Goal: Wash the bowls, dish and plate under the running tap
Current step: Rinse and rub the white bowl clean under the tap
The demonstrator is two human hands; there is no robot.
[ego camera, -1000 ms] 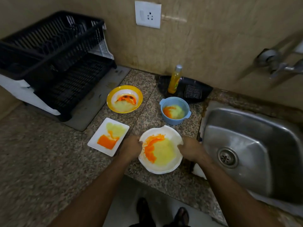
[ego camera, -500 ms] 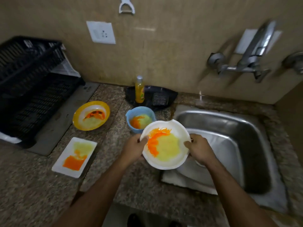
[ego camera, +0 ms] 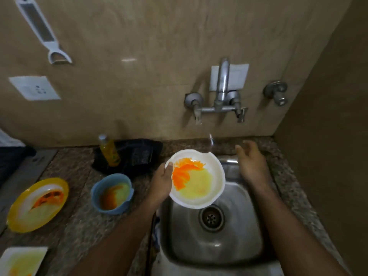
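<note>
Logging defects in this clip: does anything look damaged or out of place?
Yes. The white bowl, gripped by the left hand over the sink, has a notch in its far rim, like a chip. Otherwise only orange and yellow residue, as in the blue bowl.

Both forearms reach in from the near edge, bare to the wrist, and angle toward each other as they run to the far side. The left hand (ego camera: 162, 181) sits left of centre, its back turned up, thumb laid over the near-left rim of the white plate (ego camera: 207, 188) and the fingers hidden beneath it, so the hand alone grips and carries the plate. The right hand (ego camera: 252, 163) lies to the right and a little farther away, apart from the plate, holding nothing, its fingers loosely spread and slightly bent, pointing to the far side; its outline is blurred
</note>
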